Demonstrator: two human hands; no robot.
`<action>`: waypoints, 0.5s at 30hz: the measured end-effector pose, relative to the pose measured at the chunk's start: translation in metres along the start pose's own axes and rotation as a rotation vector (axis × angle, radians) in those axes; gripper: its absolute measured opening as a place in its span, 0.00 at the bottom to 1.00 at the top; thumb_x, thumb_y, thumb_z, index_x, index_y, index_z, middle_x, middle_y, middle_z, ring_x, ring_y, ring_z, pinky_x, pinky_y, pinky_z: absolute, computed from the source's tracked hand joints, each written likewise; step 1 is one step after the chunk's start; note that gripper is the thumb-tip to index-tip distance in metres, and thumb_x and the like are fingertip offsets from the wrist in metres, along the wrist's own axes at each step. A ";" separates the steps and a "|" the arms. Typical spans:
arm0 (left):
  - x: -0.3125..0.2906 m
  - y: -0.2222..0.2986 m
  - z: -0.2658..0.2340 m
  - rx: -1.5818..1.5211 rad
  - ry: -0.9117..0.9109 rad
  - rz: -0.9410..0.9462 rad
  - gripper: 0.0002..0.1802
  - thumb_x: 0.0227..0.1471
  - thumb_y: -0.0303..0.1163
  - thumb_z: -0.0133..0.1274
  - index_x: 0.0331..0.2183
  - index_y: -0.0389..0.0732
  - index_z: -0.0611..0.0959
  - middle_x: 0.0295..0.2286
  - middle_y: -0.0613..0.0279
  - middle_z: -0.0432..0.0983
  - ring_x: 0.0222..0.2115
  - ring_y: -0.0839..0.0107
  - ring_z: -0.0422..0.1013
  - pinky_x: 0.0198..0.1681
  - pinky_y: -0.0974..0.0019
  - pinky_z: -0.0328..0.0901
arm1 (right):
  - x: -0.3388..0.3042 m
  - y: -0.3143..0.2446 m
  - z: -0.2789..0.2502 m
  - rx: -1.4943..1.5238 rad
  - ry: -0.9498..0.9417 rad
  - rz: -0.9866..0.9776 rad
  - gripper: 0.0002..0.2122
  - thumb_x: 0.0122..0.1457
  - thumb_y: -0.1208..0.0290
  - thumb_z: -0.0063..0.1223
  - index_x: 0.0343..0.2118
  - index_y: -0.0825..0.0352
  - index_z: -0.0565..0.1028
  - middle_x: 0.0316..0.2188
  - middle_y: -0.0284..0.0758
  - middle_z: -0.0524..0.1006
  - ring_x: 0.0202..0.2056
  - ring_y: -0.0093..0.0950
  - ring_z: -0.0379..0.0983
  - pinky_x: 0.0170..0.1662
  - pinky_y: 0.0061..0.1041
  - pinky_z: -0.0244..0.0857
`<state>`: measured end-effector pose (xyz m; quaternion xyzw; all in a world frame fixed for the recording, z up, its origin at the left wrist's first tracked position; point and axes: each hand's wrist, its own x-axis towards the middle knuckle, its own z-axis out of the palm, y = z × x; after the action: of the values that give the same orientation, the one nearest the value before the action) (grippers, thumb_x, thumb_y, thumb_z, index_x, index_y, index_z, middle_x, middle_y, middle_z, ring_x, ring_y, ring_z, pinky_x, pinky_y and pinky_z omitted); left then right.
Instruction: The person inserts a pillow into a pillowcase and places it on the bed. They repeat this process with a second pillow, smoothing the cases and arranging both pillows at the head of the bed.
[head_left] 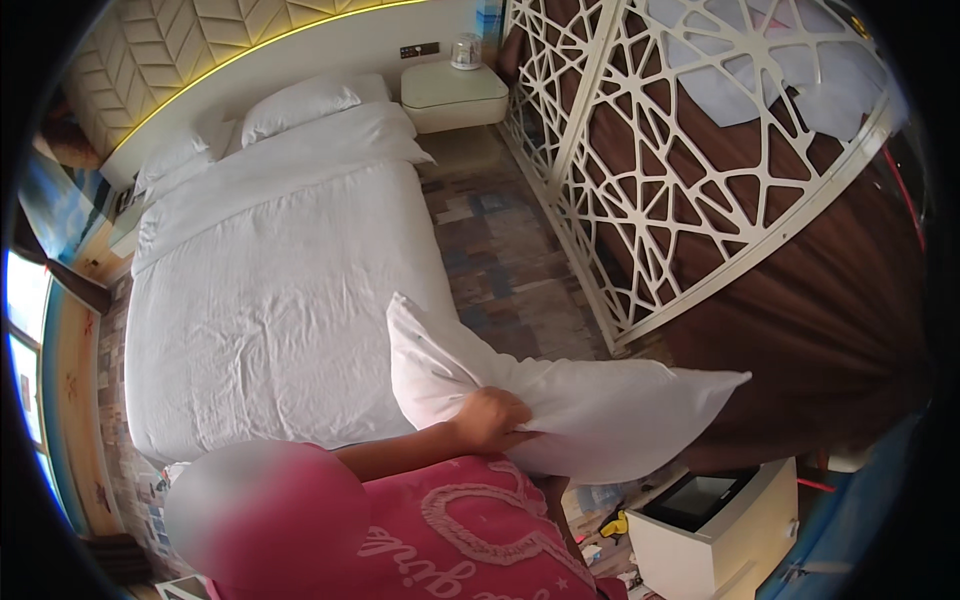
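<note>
My left hand [490,416] is closed on a white pillow [610,410], gripping the middle of its near edge. Bunched cloth creases run out from my fingers. The pillow hangs in the air beside the foot of the bed, tilted, one corner pointing up at the left and another stretching right. What looks like a strip of my right forearm shows under the pillow's near side; the right hand itself is hidden. Beyond the pillow, a bed [290,290] is covered in slightly wrinkled white bedding. Two more pillows, a right one [300,108] and a left one [185,150], lie at its head.
A white lattice screen [640,215] stands right of the bed, with brown cloth [800,330] behind and below it. A bedside shelf [455,97] juts from the wall. At lower right is a pale cabinet [720,540] with a dark top panel. Small items litter the floor beside it.
</note>
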<state>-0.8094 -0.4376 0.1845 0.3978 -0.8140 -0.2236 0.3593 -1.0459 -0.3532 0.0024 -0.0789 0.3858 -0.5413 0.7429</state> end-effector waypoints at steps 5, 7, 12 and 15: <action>0.050 -0.049 0.040 -0.015 0.005 0.064 0.17 0.39 0.41 0.63 0.18 0.43 0.72 0.18 0.58 0.67 0.22 0.53 0.68 0.25 0.52 0.61 | 0.052 -0.050 0.019 -0.067 0.071 0.030 0.29 0.61 0.45 0.38 0.54 0.66 0.66 0.52 0.43 0.68 0.53 0.44 0.65 0.55 0.48 0.62; 0.075 -0.072 0.047 -0.017 0.008 0.082 0.18 0.40 0.43 0.63 0.18 0.43 0.73 0.18 0.58 0.68 0.23 0.53 0.68 0.25 0.52 0.61 | 0.088 -0.068 0.033 -0.096 0.087 0.042 0.29 0.61 0.45 0.38 0.54 0.66 0.66 0.52 0.43 0.68 0.53 0.44 0.65 0.55 0.48 0.62; 0.150 -0.139 0.035 -0.036 -0.038 0.026 0.19 0.42 0.47 0.60 0.18 0.43 0.76 0.19 0.57 0.71 0.24 0.52 0.71 0.26 0.51 0.63 | 0.197 -0.119 0.091 -0.190 0.089 0.086 0.29 0.61 0.45 0.38 0.54 0.66 0.66 0.52 0.43 0.68 0.52 0.44 0.65 0.55 0.48 0.62; 0.191 -0.178 0.011 -0.018 0.013 -0.011 0.18 0.43 0.46 0.61 0.18 0.43 0.75 0.19 0.56 0.72 0.24 0.52 0.70 0.27 0.52 0.63 | 0.261 -0.147 0.133 -0.244 0.049 0.134 0.28 0.61 0.45 0.38 0.54 0.66 0.66 0.52 0.43 0.68 0.52 0.44 0.65 0.55 0.48 0.62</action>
<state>-0.8128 -0.6947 0.1394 0.4006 -0.8075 -0.2302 0.3666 -1.0370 -0.6785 0.0455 -0.1297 0.4710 -0.4414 0.7527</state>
